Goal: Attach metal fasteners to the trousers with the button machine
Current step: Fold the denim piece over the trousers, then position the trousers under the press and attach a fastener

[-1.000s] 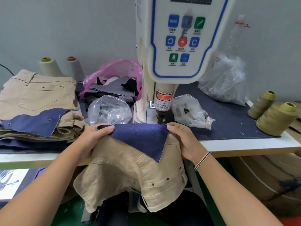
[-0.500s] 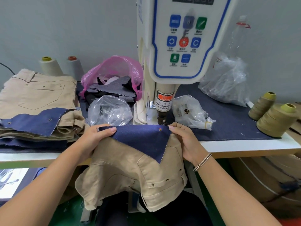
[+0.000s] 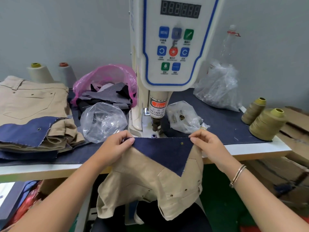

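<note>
Trousers point(image 3: 150, 186) of tan woven cotton hang off the front edge of the tabletop point(image 3: 254, 148) at lower centre, a dark blue denim-like triangular flap point(image 3: 165, 151) folded out on top, with a small brass fastener point(image 3: 182, 143) set near its right corner. The left hand point(image 3: 113, 146) pinches the flap's left corner; the right hand point(image 3: 209, 143) pinches its right corner, pulling the top edge straight just below the button machine point(image 3: 172, 64), whose metal punch point(image 3: 155, 126) stands above a round die point(image 3: 154, 135). Crinkled clear plastic bags point(image 3: 103, 121) flank the machine. Folded tan trousers point(image 3: 33, 104) are stacked at the left, olive thread cones point(image 3: 265, 124) at the right.
</note>
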Action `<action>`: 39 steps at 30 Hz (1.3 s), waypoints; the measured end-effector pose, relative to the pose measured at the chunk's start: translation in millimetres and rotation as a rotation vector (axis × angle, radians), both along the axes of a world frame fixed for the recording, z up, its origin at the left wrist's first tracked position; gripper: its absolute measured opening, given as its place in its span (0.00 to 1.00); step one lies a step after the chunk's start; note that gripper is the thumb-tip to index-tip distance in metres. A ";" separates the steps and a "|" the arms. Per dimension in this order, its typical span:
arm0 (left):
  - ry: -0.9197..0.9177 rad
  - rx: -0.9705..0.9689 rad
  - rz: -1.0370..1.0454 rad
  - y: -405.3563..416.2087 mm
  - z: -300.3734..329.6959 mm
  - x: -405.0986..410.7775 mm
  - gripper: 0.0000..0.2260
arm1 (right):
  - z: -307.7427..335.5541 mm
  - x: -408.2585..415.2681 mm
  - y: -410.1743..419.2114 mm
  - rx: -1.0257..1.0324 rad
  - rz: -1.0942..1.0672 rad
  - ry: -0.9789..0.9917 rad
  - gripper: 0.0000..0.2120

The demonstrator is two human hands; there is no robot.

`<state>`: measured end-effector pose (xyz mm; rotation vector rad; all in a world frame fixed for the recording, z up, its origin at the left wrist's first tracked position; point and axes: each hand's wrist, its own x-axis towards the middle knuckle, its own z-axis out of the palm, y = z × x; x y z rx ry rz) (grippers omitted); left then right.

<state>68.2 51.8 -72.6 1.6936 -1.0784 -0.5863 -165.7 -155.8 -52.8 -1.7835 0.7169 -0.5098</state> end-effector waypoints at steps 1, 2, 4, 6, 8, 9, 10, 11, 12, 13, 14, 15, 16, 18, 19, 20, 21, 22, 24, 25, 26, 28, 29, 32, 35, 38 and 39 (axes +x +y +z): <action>-0.046 -0.010 0.038 -1.2 -2.8 -2.2 0.09 | 1.1 2.1 -1.0 -0.081 0.027 0.045 0.08; -0.079 -0.020 0.068 -1.6 -5.0 -3.7 0.08 | 2.4 5.8 -2.2 -0.169 0.035 0.064 0.09; -0.120 -0.027 0.083 -2.2 -6.7 -5.9 0.07 | 7.6 16.4 -8.3 -0.347 -0.057 -0.006 0.11; -0.157 -0.012 0.083 -3.4 -6.7 -7.0 0.07 | 18.6 32.8 -18.7 -0.487 -0.212 0.002 0.09; -0.203 0.005 0.095 -4.1 -6.8 -7.0 0.08 | 29.3 52.0 -31.5 -0.675 -0.215 0.320 0.10; -0.225 0.013 0.101 -3.9 -7.1 -6.5 0.09 | 32.7 62.4 -36.1 -0.790 -0.145 0.543 0.12; -0.245 0.019 0.105 -3.5 -7.4 -6.1 0.09 | 34.8 71.5 -37.9 -0.883 -0.072 0.728 0.14; -0.262 0.024 0.107 -3.3 -7.3 -5.8 0.09 | 37.7 81.6 -38.2 -0.931 -0.021 0.858 0.15; -0.276 0.025 0.109 -3.3 -7.2 -5.6 0.09 | 40.1 92.5 -39.0 -0.935 0.017 0.946 0.14; -0.285 0.026 0.113 -3.4 -7.3 -5.6 0.09 | 41.3 102.2 -41.0 -0.911 0.039 1.009 0.14; -0.290 0.026 0.118 -3.8 -7.4 -5.6 0.10 | 42.7 111.7 -43.2 -0.877 0.051 1.072 0.14; -0.294 0.027 0.121 -4.0 -7.6 -5.6 0.10 | 43.8 118.5 -44.1 -0.832 0.056 1.145 0.16; -0.298 0.030 0.122 -4.0 -7.8 -5.7 0.10 | 44.9 123.1 -44.0 -0.801 0.055 1.210 0.17; -0.302 0.034 0.121 -4.0 -8.2 -5.6 0.10 | 39.9 125.7 -43.9 -0.875 0.040 1.203 0.16; -0.304 0.036 0.121 -4.1 -8.3 -5.2 0.09 | 35.8 125.5 -43.7 -0.968 0.034 1.152 0.13; -0.308 0.040 0.122 -4.1 -8.2 -4.9 0.09 | 32.4 122.3 -42.6 -1.042 0.034 1.107 0.11; -0.311 0.041 0.123 -4.4 -8.0 -4.9 0.09 | 31.4 120.8 -41.5 -1.074 0.034 1.085 0.10; -0.311 0.039 0.124 -4.5 -7.8 -4.9 0.09 | 31.5 119.6 -40.5 -1.083 0.036 1.082 0.10; -0.307 0.034 0.127 -4.7 -7.5 -5.1 0.09 | 32.8 116.8 -39.1 -1.089 0.041 1.085 0.10; -0.306 0.035 0.128 -4.7 -7.4 -5.0 0.09 | 33.7 116.5 -38.4 -1.092 0.043 1.084 0.10; -0.305 0.036 0.127 -4.8 -7.1 -5.0 0.09 | 35.1 115.4 -37.8 -1.084 0.046 1.090 0.11; -0.305 0.036 0.124 -4.9 -6.5 -5.5 0.08 | 39.0 115.7 -36.9 -1.014 0.050 1.133 0.13; -0.305 0.034 0.124 -4.8 -6.3 -5.8 0.09 | 41.1 116.7 -36.8 -0.979 0.056 1.153 0.14; -0.303 0.032 0.131 -3.9 -6.0 -6.5 0.09 | 49.2 121.5 -35.1 -0.905 0.078 1.241 0.18; -0.299 0.036 0.134 -3.5 -6.1 -6.9 0.09 | 49.8 122.6 -32.5 -0.934 0.086 1.238 0.17; -0.296 0.050 0.141 -4.1 -5.9 -6.7 0.09 | 43.1 114.7 -33.7 -0.972 0.043 1.143 0.13; -0.296 0.053 0.142 -4.5 -5.7 -6.8 0.09 | 39.7 110.7 -35.9 -1.014 0.014 1.072 0.12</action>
